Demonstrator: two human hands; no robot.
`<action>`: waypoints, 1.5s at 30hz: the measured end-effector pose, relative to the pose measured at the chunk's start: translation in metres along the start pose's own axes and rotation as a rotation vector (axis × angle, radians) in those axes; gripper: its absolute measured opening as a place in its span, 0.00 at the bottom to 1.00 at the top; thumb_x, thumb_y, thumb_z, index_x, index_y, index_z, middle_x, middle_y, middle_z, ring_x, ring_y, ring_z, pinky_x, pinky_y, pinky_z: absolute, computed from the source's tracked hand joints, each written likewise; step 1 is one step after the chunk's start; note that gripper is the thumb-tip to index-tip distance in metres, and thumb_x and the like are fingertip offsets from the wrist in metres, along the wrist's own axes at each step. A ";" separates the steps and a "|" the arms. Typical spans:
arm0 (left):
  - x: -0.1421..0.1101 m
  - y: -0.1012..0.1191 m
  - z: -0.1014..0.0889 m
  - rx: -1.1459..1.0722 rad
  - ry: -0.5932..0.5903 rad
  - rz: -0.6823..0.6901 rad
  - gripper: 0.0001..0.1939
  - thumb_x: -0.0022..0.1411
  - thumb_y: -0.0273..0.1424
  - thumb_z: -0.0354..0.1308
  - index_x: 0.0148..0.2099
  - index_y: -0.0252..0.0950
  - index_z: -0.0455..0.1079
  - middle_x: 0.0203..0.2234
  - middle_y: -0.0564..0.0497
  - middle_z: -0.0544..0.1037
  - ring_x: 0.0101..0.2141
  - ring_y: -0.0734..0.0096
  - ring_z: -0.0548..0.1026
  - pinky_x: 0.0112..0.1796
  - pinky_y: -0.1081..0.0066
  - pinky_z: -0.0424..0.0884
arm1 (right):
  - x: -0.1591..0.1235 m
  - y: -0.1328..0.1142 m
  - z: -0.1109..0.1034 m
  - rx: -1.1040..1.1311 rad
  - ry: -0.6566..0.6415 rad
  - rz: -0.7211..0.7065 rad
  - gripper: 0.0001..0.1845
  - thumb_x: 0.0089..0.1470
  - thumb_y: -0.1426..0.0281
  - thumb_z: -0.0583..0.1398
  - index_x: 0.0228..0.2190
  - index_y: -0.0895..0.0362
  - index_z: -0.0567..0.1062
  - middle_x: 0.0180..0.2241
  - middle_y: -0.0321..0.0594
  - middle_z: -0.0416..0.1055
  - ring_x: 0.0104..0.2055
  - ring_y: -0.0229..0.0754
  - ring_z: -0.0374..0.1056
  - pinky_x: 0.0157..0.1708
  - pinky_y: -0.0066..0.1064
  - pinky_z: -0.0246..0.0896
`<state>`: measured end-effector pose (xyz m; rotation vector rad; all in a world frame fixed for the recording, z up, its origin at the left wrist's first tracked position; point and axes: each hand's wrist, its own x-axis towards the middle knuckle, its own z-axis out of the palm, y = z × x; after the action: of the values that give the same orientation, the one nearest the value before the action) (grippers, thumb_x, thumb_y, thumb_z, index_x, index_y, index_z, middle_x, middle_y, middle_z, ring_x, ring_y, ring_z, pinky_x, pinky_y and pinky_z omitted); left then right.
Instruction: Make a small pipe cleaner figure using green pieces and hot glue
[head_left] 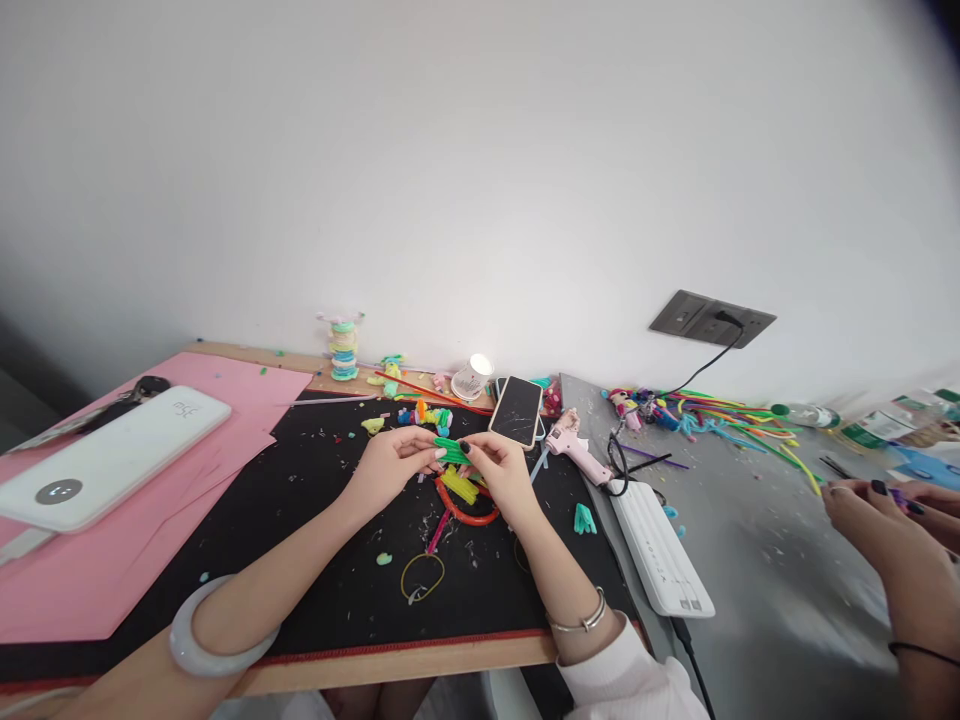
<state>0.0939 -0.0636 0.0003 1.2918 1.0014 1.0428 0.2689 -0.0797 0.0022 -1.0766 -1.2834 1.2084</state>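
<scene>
My left hand (395, 468) and my right hand (501, 474) meet over the black mat (322, 570). Between them they pinch a short green bundle of pipe cleaners (451, 451), thumbs and fingers closed on its two ends. Just below lie a yellow pipe-cleaner piece (459, 487) and a curved red-orange one (472, 518), partly hidden by my hands. A magenta strip (438, 532) and a yellow rubber band (422, 578) rest closer to the front edge. Small colourful fuzzy pieces (424, 416) sit behind my hands.
A phone (516, 412), pink glue gun (576, 447) and white power bank (660, 550) are on the right. Pink sheets (157, 560) bear another power bank (112, 455) at left. A paper cup (472, 379) stands by the wall. Another person's hands (885, 515) work at far right.
</scene>
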 end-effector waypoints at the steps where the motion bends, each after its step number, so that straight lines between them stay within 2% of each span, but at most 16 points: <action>1: -0.001 0.000 0.001 0.001 -0.020 0.000 0.14 0.48 0.35 0.64 0.37 0.33 0.71 0.28 0.49 0.79 0.28 0.66 0.77 0.33 0.66 0.74 | 0.000 0.001 0.000 -0.034 0.009 -0.015 0.10 0.46 0.63 0.62 0.28 0.58 0.76 0.23 0.36 0.70 0.22 0.36 0.66 0.26 0.30 0.66; 6: -0.002 0.000 0.001 -0.003 -0.087 0.012 0.14 0.49 0.37 0.64 0.37 0.33 0.72 0.29 0.49 0.79 0.28 0.67 0.77 0.30 0.69 0.73 | -0.001 0.003 0.000 -0.163 0.016 -0.054 0.08 0.49 0.65 0.61 0.25 0.58 0.75 0.20 0.35 0.70 0.20 0.36 0.65 0.22 0.27 0.61; 10: -0.001 -0.002 0.000 0.007 -0.047 0.013 0.13 0.49 0.36 0.64 0.35 0.33 0.72 0.26 0.50 0.78 0.27 0.67 0.76 0.28 0.70 0.72 | -0.002 0.003 0.001 -0.195 0.021 -0.040 0.09 0.49 0.65 0.60 0.25 0.58 0.74 0.18 0.35 0.69 0.19 0.36 0.64 0.21 0.26 0.59; 13: -0.001 0.000 0.001 0.033 0.000 0.034 0.12 0.49 0.36 0.64 0.33 0.33 0.72 0.25 0.50 0.78 0.27 0.67 0.76 0.28 0.70 0.72 | -0.001 0.005 0.002 -0.156 0.035 0.007 0.10 0.48 0.64 0.61 0.23 0.58 0.72 0.13 0.31 0.64 0.15 0.33 0.59 0.16 0.25 0.54; 15: -0.003 0.003 0.002 0.044 0.024 0.045 0.12 0.49 0.36 0.65 0.33 0.33 0.72 0.25 0.50 0.78 0.27 0.68 0.76 0.30 0.70 0.72 | -0.001 0.004 0.002 -0.125 0.053 0.029 0.11 0.48 0.63 0.61 0.22 0.58 0.70 0.11 0.29 0.61 0.13 0.31 0.54 0.14 0.24 0.49; 17: -0.005 0.007 0.003 0.007 0.029 0.029 0.14 0.49 0.37 0.64 0.35 0.33 0.72 0.28 0.49 0.78 0.29 0.68 0.76 0.32 0.69 0.73 | 0.000 0.002 0.001 -0.092 0.081 0.013 0.10 0.47 0.64 0.62 0.22 0.58 0.71 0.13 0.29 0.62 0.14 0.31 0.54 0.15 0.23 0.49; 19: -0.006 0.010 0.003 -0.104 0.005 -0.024 0.17 0.52 0.40 0.62 0.41 0.34 0.72 0.34 0.48 0.78 0.31 0.69 0.77 0.34 0.69 0.73 | 0.000 -0.001 0.001 -0.052 0.110 -0.028 0.08 0.45 0.65 0.63 0.24 0.58 0.73 0.17 0.31 0.65 0.16 0.31 0.57 0.18 0.24 0.53; 22: -0.008 0.013 0.002 -0.321 -0.110 -0.174 0.21 0.58 0.44 0.56 0.48 0.36 0.68 0.36 0.45 0.78 0.29 0.71 0.76 0.32 0.71 0.73 | -0.001 -0.004 -0.001 0.014 0.095 -0.064 0.06 0.45 0.67 0.63 0.27 0.57 0.76 0.24 0.35 0.70 0.21 0.32 0.61 0.22 0.26 0.58; 25: -0.008 0.013 0.000 -0.436 -0.251 -0.332 0.20 0.58 0.43 0.56 0.49 0.36 0.67 0.33 0.45 0.78 0.24 0.76 0.73 0.27 0.75 0.69 | -0.003 -0.003 -0.002 0.044 -0.023 -0.063 0.07 0.47 0.67 0.62 0.31 0.56 0.78 0.29 0.37 0.73 0.25 0.35 0.64 0.28 0.27 0.61; 27: -0.008 0.012 -0.001 -0.447 -0.286 -0.378 0.18 0.56 0.39 0.60 0.47 0.37 0.68 0.32 0.46 0.78 0.21 0.81 0.68 0.24 0.78 0.64 | -0.003 -0.002 -0.003 0.046 -0.113 -0.048 0.08 0.49 0.68 0.61 0.33 0.55 0.78 0.31 0.38 0.73 0.28 0.36 0.65 0.31 0.28 0.62; 30: -0.007 0.009 -0.001 -0.393 -0.241 -0.343 0.18 0.53 0.36 0.63 0.46 0.38 0.70 0.29 0.51 0.75 0.20 0.84 0.63 0.23 0.79 0.60 | -0.003 -0.002 -0.003 0.041 -0.159 -0.036 0.11 0.49 0.69 0.61 0.37 0.55 0.77 0.33 0.38 0.73 0.31 0.36 0.66 0.34 0.28 0.63; 34: -0.005 0.005 -0.001 -0.275 -0.134 -0.217 0.21 0.51 0.36 0.64 0.47 0.37 0.68 0.25 0.55 0.72 0.23 0.80 0.66 0.26 0.77 0.61 | -0.002 -0.003 -0.001 0.066 -0.039 -0.049 0.15 0.49 0.68 0.61 0.41 0.55 0.74 0.38 0.40 0.71 0.35 0.37 0.67 0.34 0.29 0.65; 36: -0.004 0.004 0.000 -0.225 -0.109 -0.177 0.22 0.51 0.36 0.64 0.48 0.36 0.67 0.26 0.54 0.73 0.25 0.77 0.69 0.27 0.77 0.63 | 0.000 -0.002 -0.001 0.064 0.011 -0.026 0.14 0.48 0.67 0.61 0.39 0.56 0.74 0.34 0.39 0.70 0.32 0.36 0.67 0.30 0.27 0.65; 38: -0.004 0.004 0.001 -0.193 -0.113 -0.162 0.22 0.52 0.36 0.63 0.48 0.35 0.66 0.30 0.52 0.75 0.29 0.74 0.72 0.30 0.76 0.65 | 0.001 0.001 0.000 0.026 0.009 -0.001 0.12 0.46 0.68 0.62 0.36 0.57 0.74 0.30 0.37 0.70 0.28 0.35 0.66 0.26 0.26 0.64; 42: -0.005 0.006 0.003 -0.129 -0.150 -0.151 0.21 0.53 0.38 0.61 0.48 0.35 0.67 0.34 0.49 0.77 0.34 0.69 0.74 0.35 0.71 0.68 | 0.002 0.005 -0.001 -0.076 -0.012 -0.012 0.07 0.45 0.70 0.62 0.29 0.58 0.74 0.24 0.35 0.68 0.25 0.34 0.64 0.25 0.26 0.63; 45: -0.004 0.006 0.003 0.000 -0.137 -0.067 0.19 0.53 0.39 0.60 0.44 0.34 0.70 0.33 0.49 0.77 0.34 0.66 0.74 0.34 0.69 0.68 | 0.002 0.004 -0.001 -0.098 -0.003 -0.039 0.05 0.46 0.70 0.60 0.29 0.58 0.73 0.23 0.33 0.66 0.24 0.34 0.62 0.25 0.27 0.63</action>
<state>0.0956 -0.0681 0.0063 1.3025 0.9339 0.8908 0.2700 -0.0777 -0.0015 -1.1156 -1.3719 1.1277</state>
